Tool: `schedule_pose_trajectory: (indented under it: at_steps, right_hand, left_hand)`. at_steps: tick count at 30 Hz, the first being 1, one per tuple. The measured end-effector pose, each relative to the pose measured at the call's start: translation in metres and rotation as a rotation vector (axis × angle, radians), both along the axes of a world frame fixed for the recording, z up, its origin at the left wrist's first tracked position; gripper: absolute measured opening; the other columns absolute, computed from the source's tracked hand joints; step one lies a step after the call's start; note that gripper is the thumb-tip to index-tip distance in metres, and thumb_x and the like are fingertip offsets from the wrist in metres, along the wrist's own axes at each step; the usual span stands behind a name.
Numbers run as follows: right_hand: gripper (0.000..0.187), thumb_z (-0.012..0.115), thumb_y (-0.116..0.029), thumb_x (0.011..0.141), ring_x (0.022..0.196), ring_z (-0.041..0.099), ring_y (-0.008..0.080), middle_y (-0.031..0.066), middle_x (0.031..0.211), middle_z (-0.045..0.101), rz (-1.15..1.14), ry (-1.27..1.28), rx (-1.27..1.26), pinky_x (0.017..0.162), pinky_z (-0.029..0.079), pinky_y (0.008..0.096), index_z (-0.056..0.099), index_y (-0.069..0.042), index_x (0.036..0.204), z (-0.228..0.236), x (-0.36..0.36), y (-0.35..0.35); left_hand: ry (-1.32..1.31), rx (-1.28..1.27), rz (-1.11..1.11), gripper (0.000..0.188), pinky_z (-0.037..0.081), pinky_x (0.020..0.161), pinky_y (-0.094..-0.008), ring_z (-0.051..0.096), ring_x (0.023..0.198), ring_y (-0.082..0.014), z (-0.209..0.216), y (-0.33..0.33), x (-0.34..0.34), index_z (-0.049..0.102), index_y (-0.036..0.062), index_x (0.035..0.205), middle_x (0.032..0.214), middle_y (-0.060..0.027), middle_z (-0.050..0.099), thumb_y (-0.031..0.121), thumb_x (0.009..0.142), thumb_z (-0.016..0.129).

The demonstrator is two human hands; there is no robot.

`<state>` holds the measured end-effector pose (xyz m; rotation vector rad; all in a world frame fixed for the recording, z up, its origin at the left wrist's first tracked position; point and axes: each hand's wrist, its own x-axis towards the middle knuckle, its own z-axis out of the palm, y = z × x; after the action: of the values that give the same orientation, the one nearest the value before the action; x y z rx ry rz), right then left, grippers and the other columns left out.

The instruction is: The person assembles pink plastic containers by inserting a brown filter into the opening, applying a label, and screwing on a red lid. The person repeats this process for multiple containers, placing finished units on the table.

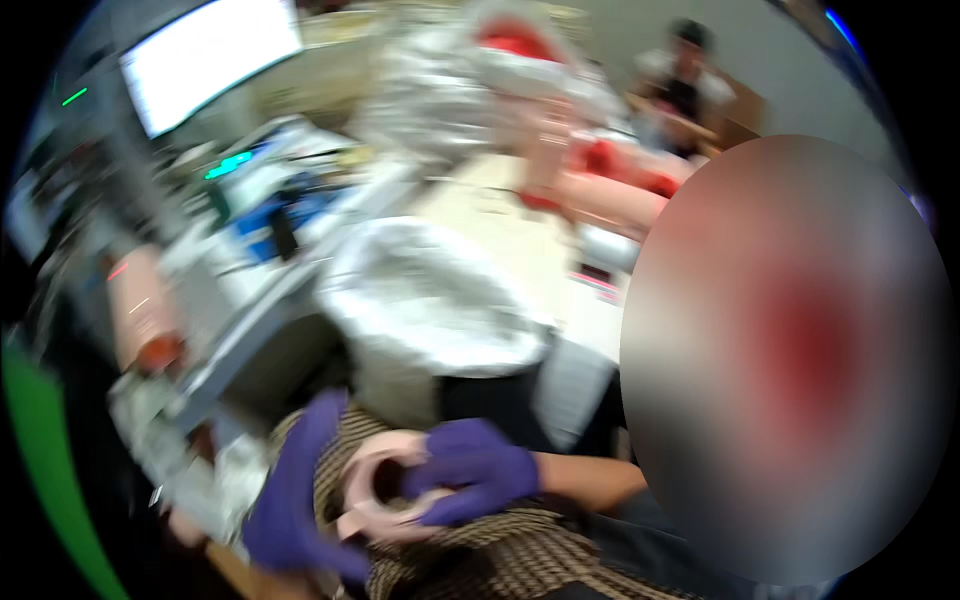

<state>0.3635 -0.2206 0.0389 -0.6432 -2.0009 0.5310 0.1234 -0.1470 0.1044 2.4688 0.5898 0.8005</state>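
Note:
Purple gloves cover both hands, low in the picture before my brown checked clothing. My right hand (475,472) grips a pale pink ring-shaped roll (362,492), probably tape, with some fingers in its dark hole. A short flap of the same pink sticks out at the roll's lower left. Just left of the roll is my left hand (285,505), fingers and thumb spread wide around that side, holding nothing that I can see. Motion blurs both hands, and I cannot tell whether the left one touches the roll.
A large white sack (430,300) stands open ahead of my hands. Behind it, pink wrapped cylinders (610,200) lie on a pale table (485,225). Another pink cylinder (145,305) is at the left. A lit screen (215,55) and a seated person (685,95) are farther back. A blurred oval hides the right side.

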Motion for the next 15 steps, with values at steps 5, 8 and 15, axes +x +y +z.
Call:
schedule_pose_trajectory:
  at_steps: [5,8,15]
  right_hand:
    - [0.061,0.078,-0.038,0.088,0.111,0.061,0.0365,0.0182,0.123,0.062,-0.149,0.298,-0.176,0.095,0.049,0.047,0.059,-0.003,0.134,-0.015,0.004,-0.042]
    - [0.058,0.077,-0.035,0.089,0.109,0.06,0.0338,0.0161,0.117,0.063,-0.328,0.22,-0.125,0.095,0.049,0.0447,0.06,-0.002,0.134,0.001,0.045,-0.066]
    - [0.028,0.076,-0.015,0.087,0.089,0.069,0.0257,0.0122,0.099,0.071,-1.548,-0.129,-0.011,0.081,0.053,0.0344,0.069,-0.003,0.111,-0.002,0.311,-0.233]
  left_hand:
    - [0.238,0.147,-0.113,0.075,0.045,0.102,-0.0517,0.057,0.117,-0.0442,0.006,-0.049,0.027,0.051,0.0034,0.143,0.129,-0.0226,0.06,0.034,0.081,0.082]
    - [0.379,0.09,-0.079,0.071,0.045,0.102,-0.0507,0.057,0.117,-0.0431,0.012,-0.034,0.017,0.055,0.0027,0.139,0.129,-0.0224,0.06,0.033,0.081,0.082]
    - [-0.038,-0.212,0.331,0.061,0.046,0.1,-0.0569,0.062,0.123,-0.0329,-0.135,0.034,-0.091,0.06,0.0018,0.137,0.139,-0.0203,0.06,0.043,0.093,0.063]
